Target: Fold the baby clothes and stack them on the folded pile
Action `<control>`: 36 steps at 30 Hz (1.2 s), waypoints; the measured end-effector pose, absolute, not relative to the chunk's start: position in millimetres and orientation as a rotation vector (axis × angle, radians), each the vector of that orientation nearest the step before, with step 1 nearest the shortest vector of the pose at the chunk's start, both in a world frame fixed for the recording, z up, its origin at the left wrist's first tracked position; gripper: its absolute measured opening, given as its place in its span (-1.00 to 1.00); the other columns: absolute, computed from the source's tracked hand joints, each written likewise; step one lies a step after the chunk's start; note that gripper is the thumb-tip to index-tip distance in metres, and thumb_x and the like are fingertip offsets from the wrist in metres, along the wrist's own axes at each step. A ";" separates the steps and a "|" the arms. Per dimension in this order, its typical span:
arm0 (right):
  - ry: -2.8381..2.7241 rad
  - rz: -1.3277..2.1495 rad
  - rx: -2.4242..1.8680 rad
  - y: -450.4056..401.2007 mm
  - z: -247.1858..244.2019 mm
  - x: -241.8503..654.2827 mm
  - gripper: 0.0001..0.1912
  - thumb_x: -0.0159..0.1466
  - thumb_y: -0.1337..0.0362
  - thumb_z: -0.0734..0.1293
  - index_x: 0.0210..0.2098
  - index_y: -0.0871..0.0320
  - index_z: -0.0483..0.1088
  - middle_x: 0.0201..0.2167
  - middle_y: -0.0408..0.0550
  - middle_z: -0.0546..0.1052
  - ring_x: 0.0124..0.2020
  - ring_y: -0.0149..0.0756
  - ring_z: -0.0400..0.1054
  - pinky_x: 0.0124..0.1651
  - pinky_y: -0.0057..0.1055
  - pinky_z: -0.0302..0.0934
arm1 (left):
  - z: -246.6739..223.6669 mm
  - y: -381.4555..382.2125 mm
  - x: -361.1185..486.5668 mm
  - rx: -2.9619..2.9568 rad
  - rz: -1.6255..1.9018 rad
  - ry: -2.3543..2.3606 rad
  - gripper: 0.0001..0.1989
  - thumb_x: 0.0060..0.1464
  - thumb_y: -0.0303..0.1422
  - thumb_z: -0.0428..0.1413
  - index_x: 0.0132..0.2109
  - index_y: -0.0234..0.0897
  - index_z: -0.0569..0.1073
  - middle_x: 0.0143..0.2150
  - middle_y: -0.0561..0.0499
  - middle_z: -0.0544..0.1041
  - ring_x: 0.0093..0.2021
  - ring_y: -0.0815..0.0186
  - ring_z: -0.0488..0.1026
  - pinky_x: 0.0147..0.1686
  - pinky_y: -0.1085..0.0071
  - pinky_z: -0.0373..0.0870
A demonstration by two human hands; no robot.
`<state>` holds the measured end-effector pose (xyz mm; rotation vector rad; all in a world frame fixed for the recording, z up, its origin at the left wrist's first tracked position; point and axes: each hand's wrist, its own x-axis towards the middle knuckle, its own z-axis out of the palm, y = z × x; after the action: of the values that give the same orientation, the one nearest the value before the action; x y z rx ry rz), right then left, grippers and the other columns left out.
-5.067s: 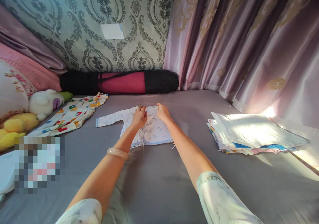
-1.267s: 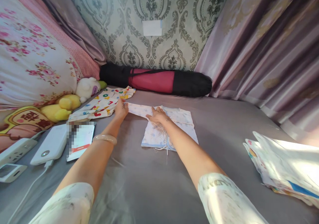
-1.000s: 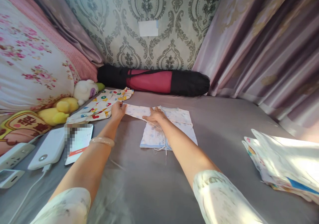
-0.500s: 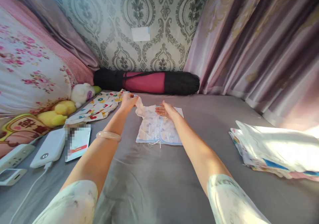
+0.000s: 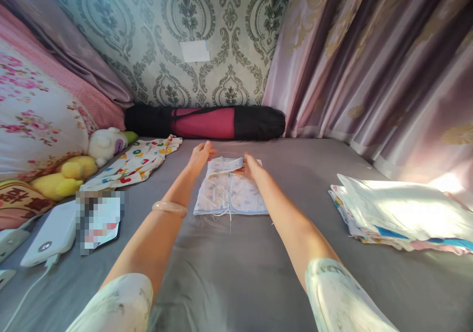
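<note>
A small white baby top (image 5: 212, 194) with a faint blue print, pale blue edging and thin tie strings lies flat before me. One sleeve (image 5: 225, 164) is folded across its upper part. My left hand (image 5: 201, 155) is just off the top's upper left corner, fingers loosely apart and holding nothing. Against the top's upper right side rests my right hand (image 5: 252, 166), its fingers stretched over the cloth beside the folded sleeve's cuff. Part of the other sleeve is hidden behind that hand.
Left are a printed garment (image 5: 135, 162), plush toys (image 5: 68, 174), a white power bank (image 5: 51, 233) with a cable and a partly blurred phone (image 5: 107, 223). A folded clothes stack (image 5: 399, 214) lies right. A black-and-red rolled bag (image 5: 205, 122) lines the wall.
My left hand has brought the sleeve inward across the top and let go of it. My right hand stays at the top's right side. The view has shifted slightly right.
</note>
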<state>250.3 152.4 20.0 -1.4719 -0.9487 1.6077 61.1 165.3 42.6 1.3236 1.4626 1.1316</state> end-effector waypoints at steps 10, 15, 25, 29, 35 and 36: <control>-1.371 1.028 -1.690 161.0 2.6 254.9 -0.56 0.27 0.38 0.21 0.13 0.17 0.38 0.04 0.02 0.52 0.00 -0.21 0.44 0.00 -0.33 0.34 | -10.3 171.8 33.0 1.964 0.738 1.785 -0.57 0.07 -0.52 -0.01 0.10 -0.30 0.45 0.00 -0.16 0.58 0.06 0.16 0.48 0.09 0.27 0.32; -1.698 0.550 -1.868 145.7 0.2 257.3 -0.39 0.28 0.40 0.15 0.32 0.15 0.13 0.17 0.07 0.41 0.17 -0.14 0.29 0.18 -0.24 0.17 | -21.2 163.2 41.4 2.163 0.449 1.789 -0.50 0.20 -0.34 -0.03 0.28 -0.23 0.29 0.25 -0.21 0.39 0.30 -0.03 0.22 0.21 -0.01 0.13; -1.869 0.397 -2.014 135.6 -10.3 260.3 -0.50 0.33 0.28 0.15 0.26 0.13 0.20 0.20 0.14 0.29 0.21 -0.10 0.20 0.13 -0.25 0.16 | -29.7 158.3 34.6 2.227 0.240 1.777 -0.48 0.29 -0.29 -0.25 0.34 -0.11 0.20 0.42 -0.10 0.10 0.43 0.03 -0.05 0.29 -0.19 -0.14; -1.843 0.443 -2.028 139.1 -6.7 266.1 -0.50 0.35 0.24 0.13 0.26 0.14 0.19 0.20 0.14 0.30 0.18 -0.13 0.24 0.15 -0.26 0.13 | -22.6 158.6 36.6 2.236 0.219 1.776 -0.49 0.29 -0.30 -0.24 0.34 -0.12 0.19 0.41 -0.14 0.12 0.42 0.03 -0.04 0.28 -0.18 -0.13; -2.110 0.180 -1.799 123.9 0.1 254.2 -0.46 0.40 0.28 0.00 0.35 0.20 0.08 0.35 0.12 0.15 0.34 -0.07 0.00 0.33 -0.09 -0.15 | -10.6 155.1 65.7 2.433 0.301 1.733 -0.49 0.32 -0.30 -0.25 0.34 -0.28 0.16 0.41 -0.20 0.13 0.43 0.10 -0.05 0.33 -0.01 -0.13; -2.182 0.178 -1.747 121.1 0.1 250.8 -0.44 0.40 0.26 -0.01 0.37 0.19 0.04 0.39 0.08 0.09 0.39 -0.09 -0.11 0.36 -0.07 -0.26 | -10.6 154.7 72.2 2.466 0.300 1.700 -0.49 0.32 -0.32 -0.25 0.34 -0.29 0.16 0.40 -0.20 0.14 0.43 0.11 -0.04 0.34 0.02 -0.13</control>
<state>250.8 121.1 0.1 -1.7466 -2.1825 0.1783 72.2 154.7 -10.6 2.4658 1.7004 0.3001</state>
